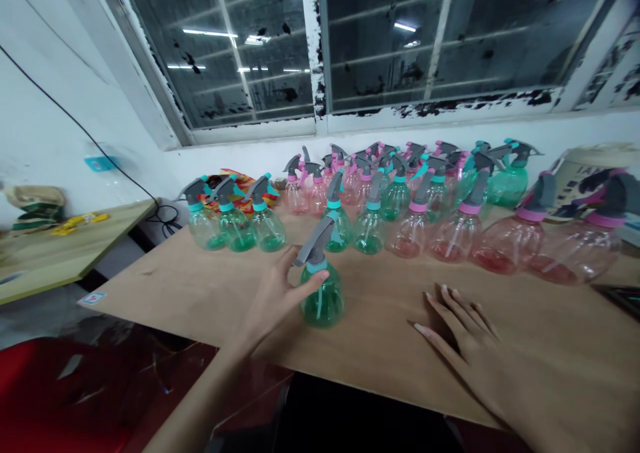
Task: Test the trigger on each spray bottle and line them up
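Note:
My left hand [287, 283] is wrapped round the neck and side of a green spray bottle [324, 303] with a grey trigger head and turquoise collar. This bottle stands upright near the front edge of the wooden table [215, 293]. Some fingers are hidden behind it. My right hand [467, 333] lies flat on the tabletop with fingers spread, holding nothing. Behind the held bottle, a row of spray bottles crosses the table: a green bottle [370, 233] and others like it in the middle, and pink bottles such as this pink bottle [453, 240] to the right.
Three green bottles [241, 233] stand at the left, before a red and yellow bag [235, 190]. More pink bottles [295, 196] crowd the wall under the window. A canvas bag [595, 160] and a dark device [623, 298] are at the right. A red chair [55, 393] stands lower left.

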A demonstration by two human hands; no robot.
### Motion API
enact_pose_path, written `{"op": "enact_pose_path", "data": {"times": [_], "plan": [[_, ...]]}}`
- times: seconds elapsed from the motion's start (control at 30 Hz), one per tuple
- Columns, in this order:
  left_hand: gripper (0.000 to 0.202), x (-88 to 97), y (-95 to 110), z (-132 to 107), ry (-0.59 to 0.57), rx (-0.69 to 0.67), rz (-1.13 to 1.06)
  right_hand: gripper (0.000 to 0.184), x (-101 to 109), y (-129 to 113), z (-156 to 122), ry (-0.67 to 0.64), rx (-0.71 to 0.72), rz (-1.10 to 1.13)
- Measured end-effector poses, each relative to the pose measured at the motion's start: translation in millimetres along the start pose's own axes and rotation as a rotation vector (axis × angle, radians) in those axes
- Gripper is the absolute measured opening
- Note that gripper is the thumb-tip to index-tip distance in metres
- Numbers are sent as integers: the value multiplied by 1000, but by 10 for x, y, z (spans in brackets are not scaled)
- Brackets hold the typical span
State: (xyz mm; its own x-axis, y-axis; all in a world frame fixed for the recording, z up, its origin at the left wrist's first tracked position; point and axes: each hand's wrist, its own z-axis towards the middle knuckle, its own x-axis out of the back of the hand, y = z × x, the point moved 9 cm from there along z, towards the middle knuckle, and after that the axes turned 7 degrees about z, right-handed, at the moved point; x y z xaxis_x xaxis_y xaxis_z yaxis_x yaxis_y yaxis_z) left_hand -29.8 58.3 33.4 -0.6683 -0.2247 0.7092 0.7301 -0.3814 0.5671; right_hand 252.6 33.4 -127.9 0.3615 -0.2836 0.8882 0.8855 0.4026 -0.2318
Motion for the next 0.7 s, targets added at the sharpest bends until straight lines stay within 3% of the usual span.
{"op": "enact_pose_path", "data": {"times": [0.17, 0.37, 0.5, 0.63, 0.7], "plan": [[37, 116, -367, 124, 104, 49, 1, 61, 14, 16, 28, 18, -25, 13], [43, 221, -841, 487, 215, 65, 60, 65, 18, 29, 24, 38, -54, 7], [38, 240, -933, 729, 225, 62, 116, 55, 22, -3, 36, 5, 8, 31], [32, 203, -938, 904, 206, 33, 149, 70, 279, -6, 156, 95, -113, 76], [32, 185, -952, 964, 203, 22, 161, 66, 406, -61, 263, 77, -164, 136]]}}
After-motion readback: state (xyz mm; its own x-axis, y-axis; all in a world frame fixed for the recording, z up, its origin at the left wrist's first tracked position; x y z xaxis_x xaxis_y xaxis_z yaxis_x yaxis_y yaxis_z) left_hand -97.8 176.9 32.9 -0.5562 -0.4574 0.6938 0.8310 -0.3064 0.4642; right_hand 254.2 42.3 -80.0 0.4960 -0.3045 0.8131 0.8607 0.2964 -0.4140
